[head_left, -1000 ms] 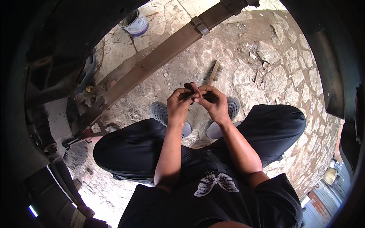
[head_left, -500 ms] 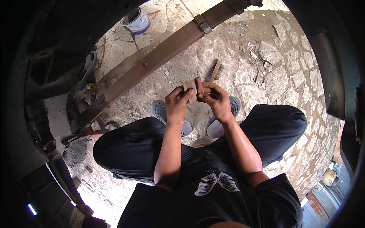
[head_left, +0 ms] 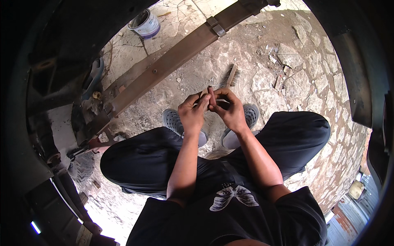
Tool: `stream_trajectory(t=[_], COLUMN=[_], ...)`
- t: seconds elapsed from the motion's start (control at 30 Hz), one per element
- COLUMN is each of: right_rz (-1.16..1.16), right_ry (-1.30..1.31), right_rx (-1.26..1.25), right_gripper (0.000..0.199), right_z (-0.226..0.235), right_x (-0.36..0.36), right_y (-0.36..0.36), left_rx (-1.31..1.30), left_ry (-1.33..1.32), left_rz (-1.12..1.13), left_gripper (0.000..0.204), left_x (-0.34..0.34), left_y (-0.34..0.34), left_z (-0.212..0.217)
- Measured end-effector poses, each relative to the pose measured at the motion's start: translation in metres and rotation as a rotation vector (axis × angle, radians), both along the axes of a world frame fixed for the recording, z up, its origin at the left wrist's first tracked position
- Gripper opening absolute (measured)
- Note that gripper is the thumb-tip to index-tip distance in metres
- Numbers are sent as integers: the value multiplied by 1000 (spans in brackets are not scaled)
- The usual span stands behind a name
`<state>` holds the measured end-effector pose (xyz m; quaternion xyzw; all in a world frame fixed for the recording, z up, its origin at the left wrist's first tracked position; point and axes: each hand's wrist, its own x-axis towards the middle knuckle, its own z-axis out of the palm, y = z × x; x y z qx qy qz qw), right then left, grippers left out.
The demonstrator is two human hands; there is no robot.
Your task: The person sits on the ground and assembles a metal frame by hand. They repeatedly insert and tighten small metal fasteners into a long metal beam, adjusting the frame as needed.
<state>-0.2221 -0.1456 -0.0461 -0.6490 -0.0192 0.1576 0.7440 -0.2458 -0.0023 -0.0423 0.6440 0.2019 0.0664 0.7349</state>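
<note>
Between my two hands, above my shoes, is a small piece of sandpaper (head_left: 211, 96), reddish-brown on one face and tan on the other. It looks folded into a narrow strip. My left hand (head_left: 191, 114) pinches its left side with the thumb on top. From the other side, my right hand (head_left: 232, 111) has thumb and fingers closed on the reddish fold. My fingers cover part of the sheet. On the ground just beyond my right hand lies a wire brush (head_left: 232, 76) with a wooden back and dark bristles.
A long rusty leaf spring (head_left: 164, 67) with a metal clip slants across the ground from lower left to upper right. Past it stands a white paint can (head_left: 146, 27). Dark vehicle parts (head_left: 45, 102) crowd the left. Stones and rubble (head_left: 283, 69) cover the ground on the right.
The sandpaper, which showed a wider tan flap, now appears as a narrower, upright reddish strip. My hands have drawn slightly closer together around it.
</note>
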Motion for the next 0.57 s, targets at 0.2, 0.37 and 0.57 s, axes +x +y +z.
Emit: stream_trajectory(t=[0.2, 0.37, 0.57], right_rz=[107, 303, 304], right_ry=[-145, -488, -455], right_rx=[-288, -525, -504], right_gripper=[64, 96, 100], right_z=[18, 42, 30], right_x=[0, 10, 4], right_y=[-3, -11, -9], left_rx=[31, 0, -274], left_ry=[47, 160, 170], left_rz=[-10, -94, -162], left_gripper=[17, 17, 13], left_x=[2, 1, -3], left_y=[3, 13, 18], left_z=[5, 5, 6])
